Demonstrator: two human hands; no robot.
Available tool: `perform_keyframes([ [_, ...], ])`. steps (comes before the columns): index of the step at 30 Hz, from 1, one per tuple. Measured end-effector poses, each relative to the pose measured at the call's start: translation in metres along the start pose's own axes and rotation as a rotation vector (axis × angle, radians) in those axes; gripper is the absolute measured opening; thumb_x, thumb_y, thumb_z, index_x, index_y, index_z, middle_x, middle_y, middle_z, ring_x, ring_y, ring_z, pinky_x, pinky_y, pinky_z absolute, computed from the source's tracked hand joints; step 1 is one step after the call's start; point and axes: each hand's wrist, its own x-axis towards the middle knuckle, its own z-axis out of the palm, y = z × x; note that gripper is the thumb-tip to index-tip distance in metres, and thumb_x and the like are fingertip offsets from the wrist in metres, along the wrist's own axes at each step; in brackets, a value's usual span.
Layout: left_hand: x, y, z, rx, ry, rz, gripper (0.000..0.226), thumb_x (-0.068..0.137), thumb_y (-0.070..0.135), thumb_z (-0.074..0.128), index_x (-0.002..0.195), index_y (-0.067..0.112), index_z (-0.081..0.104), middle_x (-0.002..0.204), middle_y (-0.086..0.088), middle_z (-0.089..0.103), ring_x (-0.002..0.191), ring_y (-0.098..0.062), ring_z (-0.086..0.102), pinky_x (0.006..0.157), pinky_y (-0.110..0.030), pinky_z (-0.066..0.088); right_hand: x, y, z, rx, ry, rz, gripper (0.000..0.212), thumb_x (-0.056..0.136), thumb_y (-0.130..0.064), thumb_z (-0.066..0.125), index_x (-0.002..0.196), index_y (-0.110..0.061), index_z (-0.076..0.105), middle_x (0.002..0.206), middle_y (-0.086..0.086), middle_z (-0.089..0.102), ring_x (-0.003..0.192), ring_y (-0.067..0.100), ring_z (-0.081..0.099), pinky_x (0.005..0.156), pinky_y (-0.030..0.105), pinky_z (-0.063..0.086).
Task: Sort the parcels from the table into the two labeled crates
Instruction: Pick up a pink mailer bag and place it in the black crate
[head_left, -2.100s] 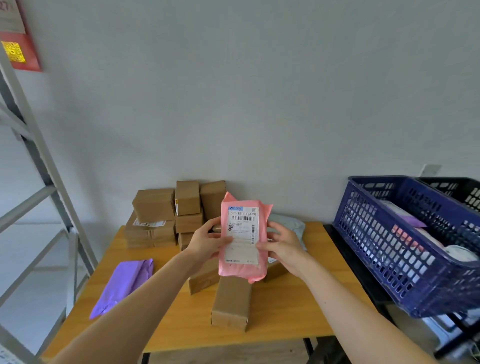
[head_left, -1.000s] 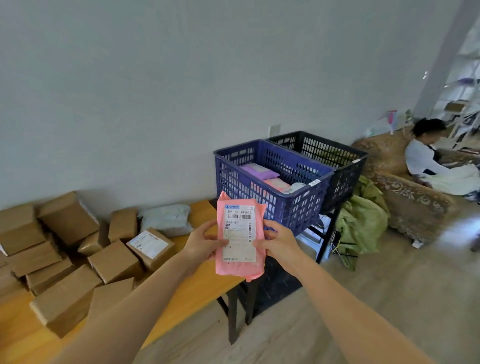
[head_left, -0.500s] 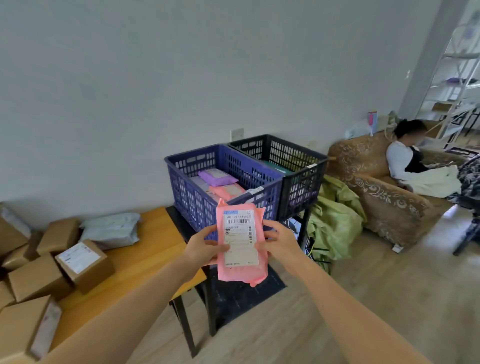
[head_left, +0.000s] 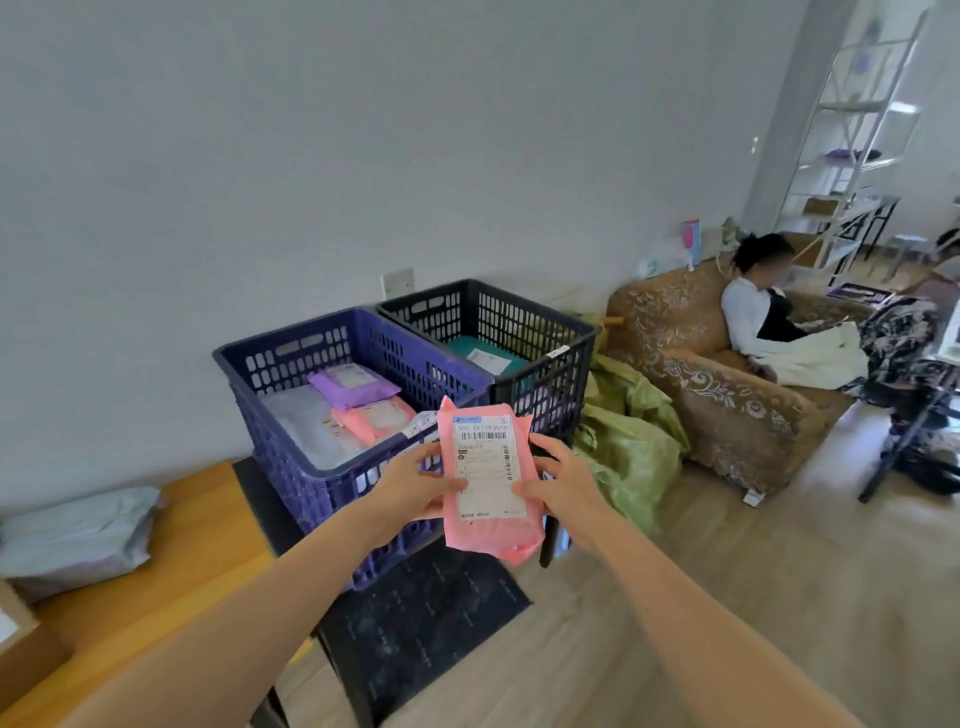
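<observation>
I hold a pink parcel (head_left: 488, 483) upright with its white shipping label facing me. My left hand (head_left: 415, 483) grips its left edge and my right hand (head_left: 558, 480) grips its right edge. The parcel hangs in front of the near rim of the blue crate (head_left: 291, 447), which holds purple, pink and pale grey parcels. Right beside it stands the black crate (head_left: 561, 338), with a green parcel inside. The wooden table (head_left: 197, 551) lies at the left with a grey parcel (head_left: 72, 535) on it.
A cardboard box corner (head_left: 13, 623) shows at the left edge. A black mat (head_left: 415, 618) lies under the crates. Green bags (head_left: 628, 441) sit right of the black crate. A person sits on a patterned sofa (head_left: 717, 395) beyond; white shelving (head_left: 852, 130) stands behind.
My view has swung right from the table to the crates. Both hands have kept hold of the pink parcel and carried it over to the front of the blue crate.
</observation>
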Motion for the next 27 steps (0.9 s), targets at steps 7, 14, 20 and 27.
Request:
perform_keyframes([
  [7,0.107,0.034,0.026,-0.033,-0.02,0.003,0.051,0.086,-0.006,0.065,0.131,0.009,0.048,0.113,-0.008,0.069,0.092,-0.025,0.072,0.078,-0.041,0.06,0.11,-0.017,-0.043,0.048,0.008,0.028,0.065,0.076,0.02,0.062,0.131,-0.012,0.05,0.102,0.005,0.068,0.094,0.022,0.066,0.066,0.033,0.053],
  [14,0.196,0.069,0.04,-0.111,0.016,0.015,0.061,0.083,-0.007,0.067,0.137,0.013,0.045,0.108,-0.01,0.071,0.087,-0.025,0.073,0.069,-0.035,0.061,0.211,-0.039,-0.076,0.002,-0.009,0.005,0.066,0.076,0.017,0.064,0.134,-0.011,0.048,0.121,0.014,0.062,0.111,0.029,0.062,0.093,0.052,0.052],
  [20,0.249,0.088,0.052,-0.185,0.01,0.028,0.067,0.083,-0.013,0.063,0.141,0.011,0.04,0.105,-0.013,0.072,0.09,-0.029,0.072,0.073,-0.038,0.06,0.272,-0.05,-0.101,0.0,-0.025,-0.009,0.069,0.076,0.013,0.067,0.136,-0.015,0.047,0.12,0.006,0.063,0.11,0.025,0.062,0.092,0.05,0.053],
  [27,0.324,0.107,0.074,-0.149,0.148,0.03,0.07,0.081,-0.013,0.066,0.139,0.015,0.039,0.098,-0.012,0.073,0.081,-0.024,0.074,0.061,-0.03,0.06,0.367,-0.054,-0.126,-0.068,-0.1,-0.06,0.068,0.077,0.01,0.069,0.136,-0.017,0.048,0.121,-0.001,0.062,0.108,0.015,0.061,0.084,0.034,0.057],
])
